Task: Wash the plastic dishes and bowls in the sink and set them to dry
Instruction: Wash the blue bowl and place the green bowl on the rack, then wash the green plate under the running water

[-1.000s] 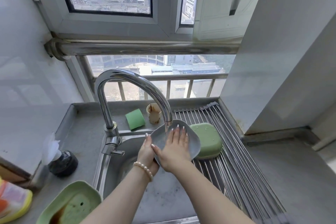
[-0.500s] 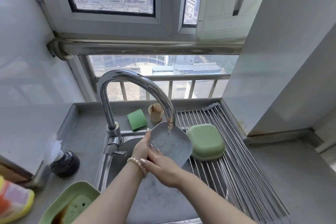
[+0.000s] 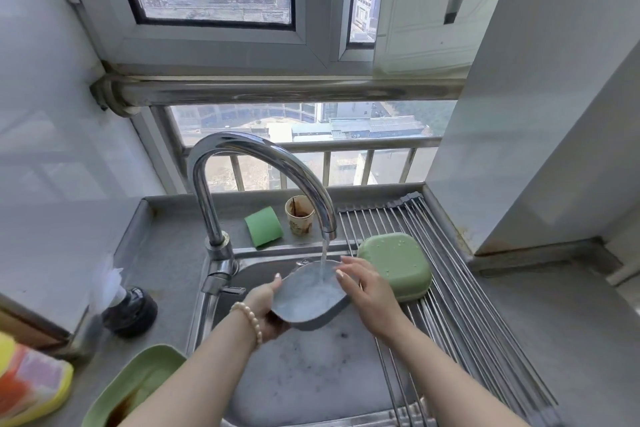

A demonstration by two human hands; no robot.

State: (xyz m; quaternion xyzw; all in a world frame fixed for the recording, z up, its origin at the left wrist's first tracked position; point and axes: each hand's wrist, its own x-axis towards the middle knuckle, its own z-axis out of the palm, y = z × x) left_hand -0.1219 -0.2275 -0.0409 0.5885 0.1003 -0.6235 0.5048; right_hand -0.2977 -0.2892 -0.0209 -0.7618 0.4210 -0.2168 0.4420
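Since the earlier frames, the grey dish [image 3: 313, 291] has been turned from tilted on edge to hollow side up under the tap, and the right hand [image 3: 367, 289] has moved off its face to its right rim.

Far left, a yellow and orange package [image 3: 31, 388] lies at the counter edge. Beside it, a green dish [image 3: 138, 381] with brown residue rests on the steel counter [image 3: 166, 253]. Behind it stands a dark round container [image 3: 130, 310] with white plastic film on top.

The left hand [image 3: 265, 308], with a bead bracelet [image 3: 249, 317] at the wrist, grips the left rim of the grey dish, thumb on the upper edge, fingers underneath. The dish is held above the sink [image 3: 311, 374], which contains foamy water. The faucet [image 3: 249, 177] runs a stream into the dish. Behind the sink lie a green sponge [image 3: 264, 226] and a stained paper cup [image 3: 300, 215].

The right hand is partly open, fingers loosely extended; its fingertips touch the right rim of the dish. Just beside it, an inverted green bowl [image 3: 398, 265] rests on the roll-up drying rack [image 3: 443, 288] over the right side of the sink.
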